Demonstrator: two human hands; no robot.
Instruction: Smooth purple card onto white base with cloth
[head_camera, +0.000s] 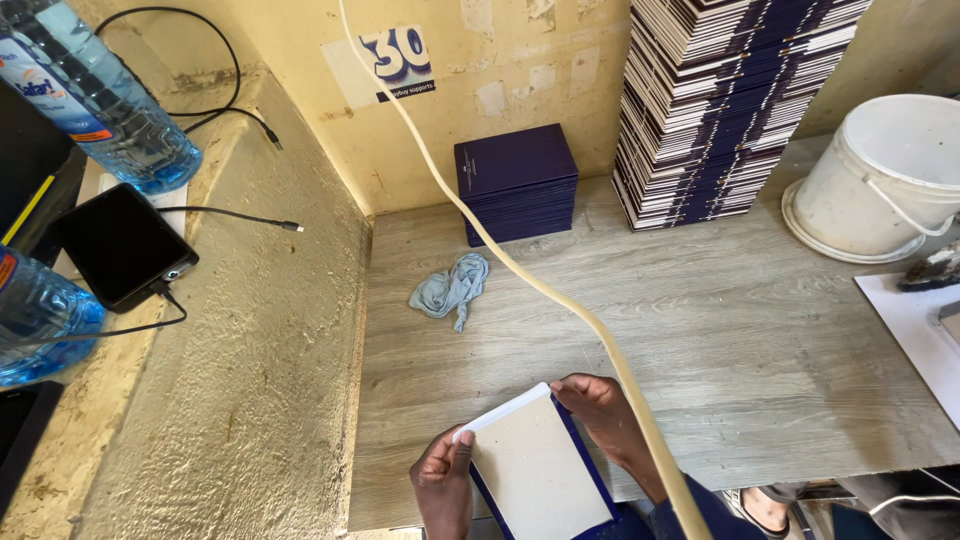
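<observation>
A small book block with a pale grey board face lies on a dark blue cover at the near edge of the wooden table. My left hand holds its left side, thumb at the upper left corner. My right hand grips the upper right corner and right edge. The book's white page edges show along the top. A cream-coloured cable runs diagonally from the wall down over my right forearm.
A short stack of dark blue books stands by the wall, a tall stack to its right. A white bucket sits far right, a blue rag mid-table. On the left ledge lie a phone, water bottles and cables.
</observation>
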